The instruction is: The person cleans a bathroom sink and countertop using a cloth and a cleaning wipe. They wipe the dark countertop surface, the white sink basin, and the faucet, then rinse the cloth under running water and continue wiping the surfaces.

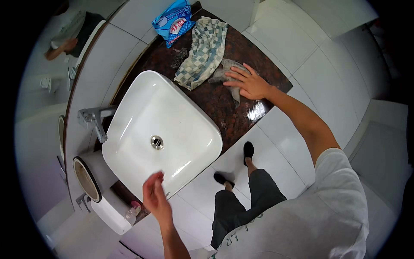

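My right hand (pixel 251 83) lies spread on a thin grey cloth (pixel 226 71), pressing it to the wet, dark red stone counter (pixel 254 56). Part of the cloth is hidden under the palm and fingers. Over the near rim of the white sink (pixel 129 129) hangs my left hand (pixel 157 197), fingers loosely bent and a little blurred, with nothing visible in them. Just beyond the grey cloth rests a crumpled checked cloth (pixel 202 47) in green, blue and cream.
A blue plastic packet (pixel 173 22) stands in the far corner by the tiled wall. The chrome tap (pixel 95 121) reaches over the sink's left side. A round-mouthed container (pixel 87 179) and a small clear bottle (pixel 133 209) are left of my left hand. A mirror (pixel 51 90) lines the wall.
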`<state>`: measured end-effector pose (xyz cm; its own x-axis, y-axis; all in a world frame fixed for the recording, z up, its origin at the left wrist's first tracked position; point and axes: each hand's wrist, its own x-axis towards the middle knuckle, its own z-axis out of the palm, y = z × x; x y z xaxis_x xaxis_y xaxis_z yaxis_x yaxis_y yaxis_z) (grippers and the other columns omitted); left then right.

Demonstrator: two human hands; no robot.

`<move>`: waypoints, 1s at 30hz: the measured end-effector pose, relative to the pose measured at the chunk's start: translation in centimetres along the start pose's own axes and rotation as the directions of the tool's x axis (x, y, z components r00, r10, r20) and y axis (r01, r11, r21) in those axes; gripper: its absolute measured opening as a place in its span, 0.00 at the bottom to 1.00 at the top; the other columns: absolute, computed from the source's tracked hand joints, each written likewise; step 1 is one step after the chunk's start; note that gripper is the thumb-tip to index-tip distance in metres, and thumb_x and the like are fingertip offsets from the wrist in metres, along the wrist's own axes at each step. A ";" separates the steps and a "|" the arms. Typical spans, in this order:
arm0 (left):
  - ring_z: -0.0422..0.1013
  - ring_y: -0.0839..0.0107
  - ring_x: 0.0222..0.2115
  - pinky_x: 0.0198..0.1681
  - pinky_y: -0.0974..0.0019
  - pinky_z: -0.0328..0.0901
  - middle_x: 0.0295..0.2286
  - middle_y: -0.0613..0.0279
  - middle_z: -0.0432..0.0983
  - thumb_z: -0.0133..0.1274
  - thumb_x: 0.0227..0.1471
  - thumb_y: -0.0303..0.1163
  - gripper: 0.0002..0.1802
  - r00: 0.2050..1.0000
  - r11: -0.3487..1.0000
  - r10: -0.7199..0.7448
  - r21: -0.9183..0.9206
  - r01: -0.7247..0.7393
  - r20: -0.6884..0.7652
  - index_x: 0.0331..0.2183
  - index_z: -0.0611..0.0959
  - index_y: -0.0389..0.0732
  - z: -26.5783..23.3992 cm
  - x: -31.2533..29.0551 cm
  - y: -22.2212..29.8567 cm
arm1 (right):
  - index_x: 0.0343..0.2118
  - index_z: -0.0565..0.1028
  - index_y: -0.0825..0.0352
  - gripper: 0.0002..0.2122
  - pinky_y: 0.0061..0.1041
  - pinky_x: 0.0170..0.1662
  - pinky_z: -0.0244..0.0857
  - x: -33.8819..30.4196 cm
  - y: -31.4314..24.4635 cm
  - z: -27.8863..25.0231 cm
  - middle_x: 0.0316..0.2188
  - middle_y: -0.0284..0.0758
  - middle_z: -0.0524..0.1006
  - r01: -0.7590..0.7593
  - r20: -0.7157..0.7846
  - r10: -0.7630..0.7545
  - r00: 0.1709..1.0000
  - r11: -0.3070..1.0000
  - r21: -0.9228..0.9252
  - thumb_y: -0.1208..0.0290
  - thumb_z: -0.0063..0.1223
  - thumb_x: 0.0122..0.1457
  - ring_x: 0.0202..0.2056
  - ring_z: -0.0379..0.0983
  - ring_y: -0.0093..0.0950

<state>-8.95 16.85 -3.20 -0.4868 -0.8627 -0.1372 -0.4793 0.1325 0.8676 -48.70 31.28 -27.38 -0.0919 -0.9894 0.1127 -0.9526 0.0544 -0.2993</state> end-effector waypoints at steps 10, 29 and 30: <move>0.61 0.46 0.52 0.55 0.53 0.57 0.49 0.41 0.67 0.54 0.49 0.35 0.25 0.864 0.797 0.371 0.361 -0.485 0.341 0.47 0.74 0.32 24.0 18.5 -0.1 | 0.54 0.68 0.48 0.18 0.52 0.64 0.31 -3.5 0.2 -0.9 0.63 0.29 0.56 -0.093 0.035 0.096 0.995 0.994 -0.060 0.53 0.42 0.61 0.66 0.42 0.33; 0.64 0.47 0.45 0.44 0.45 0.60 0.45 0.47 0.65 0.60 0.35 0.37 0.35 0.993 0.776 0.084 0.630 -0.009 -0.089 0.50 0.70 0.51 31.0 27.1 -0.9 | 0.51 0.69 0.59 0.15 0.45 0.63 0.41 8.9 10.0 -2.7 0.60 0.36 0.60 -0.088 -0.038 0.092 0.995 0.992 0.095 0.66 0.43 0.62 0.64 0.48 0.35; 0.65 0.48 0.45 0.44 0.49 0.62 0.45 0.48 0.66 0.60 0.36 0.35 0.35 0.992 0.812 0.041 0.582 0.038 -0.122 0.50 0.70 0.49 30.9 26.7 0.3 | 0.50 0.69 0.61 0.15 0.45 0.63 0.42 9.7 10.6 -2.5 0.60 0.38 0.61 -0.058 -0.053 0.064 0.997 0.993 0.105 0.67 0.44 0.61 0.64 0.49 0.35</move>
<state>-44.64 8.93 -21.41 -0.4137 -0.9094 -0.0422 -0.8329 0.3594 0.4209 -60.43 22.62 -27.15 -0.1682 -0.9752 0.1437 -0.9097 0.0974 -0.4036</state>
